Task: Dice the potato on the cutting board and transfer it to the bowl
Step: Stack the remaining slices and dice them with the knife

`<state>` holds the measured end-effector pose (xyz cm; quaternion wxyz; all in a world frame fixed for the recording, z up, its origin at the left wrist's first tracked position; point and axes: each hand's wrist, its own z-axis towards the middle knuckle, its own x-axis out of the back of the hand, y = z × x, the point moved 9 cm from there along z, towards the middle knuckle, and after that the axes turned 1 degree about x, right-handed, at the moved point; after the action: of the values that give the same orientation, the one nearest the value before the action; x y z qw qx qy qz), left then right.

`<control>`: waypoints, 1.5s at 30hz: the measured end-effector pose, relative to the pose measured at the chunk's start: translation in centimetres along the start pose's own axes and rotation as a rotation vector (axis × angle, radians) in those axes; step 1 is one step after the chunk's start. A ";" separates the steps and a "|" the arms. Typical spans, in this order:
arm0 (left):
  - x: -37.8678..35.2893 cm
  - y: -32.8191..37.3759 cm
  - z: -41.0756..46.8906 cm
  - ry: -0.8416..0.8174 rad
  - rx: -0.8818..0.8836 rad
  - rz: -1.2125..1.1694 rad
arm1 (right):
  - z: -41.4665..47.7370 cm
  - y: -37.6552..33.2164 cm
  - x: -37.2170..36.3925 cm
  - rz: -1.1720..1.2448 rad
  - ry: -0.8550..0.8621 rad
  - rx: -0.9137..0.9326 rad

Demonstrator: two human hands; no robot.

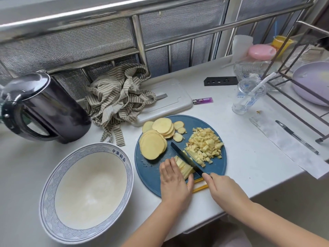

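1. The cutting board (151,173) is round and dark blue. It lies flat on the table (245,163), in the lower middle of the frame.
2. Round yellow potato slices (153,146) lie in piles on its upper left part.
3. Small potato cubes (204,143) make a heap on its right side.
4. The potato strips (183,166) sit stacked near its bottom edge, with the black knife (186,157) touching them.
5. The bowl (48,191) is big and white with a blue rim. It stands just left of the board.
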<state>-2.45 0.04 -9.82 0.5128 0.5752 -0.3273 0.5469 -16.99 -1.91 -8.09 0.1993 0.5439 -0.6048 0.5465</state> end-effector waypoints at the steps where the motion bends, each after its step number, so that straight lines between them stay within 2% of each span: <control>1: 0.0 0.0 0.0 -0.005 0.003 0.004 | 0.0 0.2 0.3 -0.002 -0.008 -0.006; 11: 0.5 -0.4 -0.2 0.057 0.023 0.005 | 0.0 0.7 2.4 0.033 -0.012 0.008; 17: 0.4 -0.8 -0.1 0.019 0.054 -0.019 | -1.5 -0.7 3.5 0.047 0.032 0.058; 23: 0.2 -0.6 -0.2 0.018 0.023 -0.024 | -2.2 -0.5 2.8 -0.005 0.007 0.088; 34: 0.6 -0.3 -0.2 0.053 0.004 -0.016 | -2.3 -0.2 2.3 0.017 -0.016 0.046; 45: 0.5 -0.3 0.0 0.005 0.027 -0.012 | -2.4 0.1 3.0 0.075 -0.011 0.042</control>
<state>-2.04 0.19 -9.37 0.5088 0.5828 -0.3152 0.5497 -18.90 -1.09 -4.85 0.1637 0.5279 -0.6143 0.5632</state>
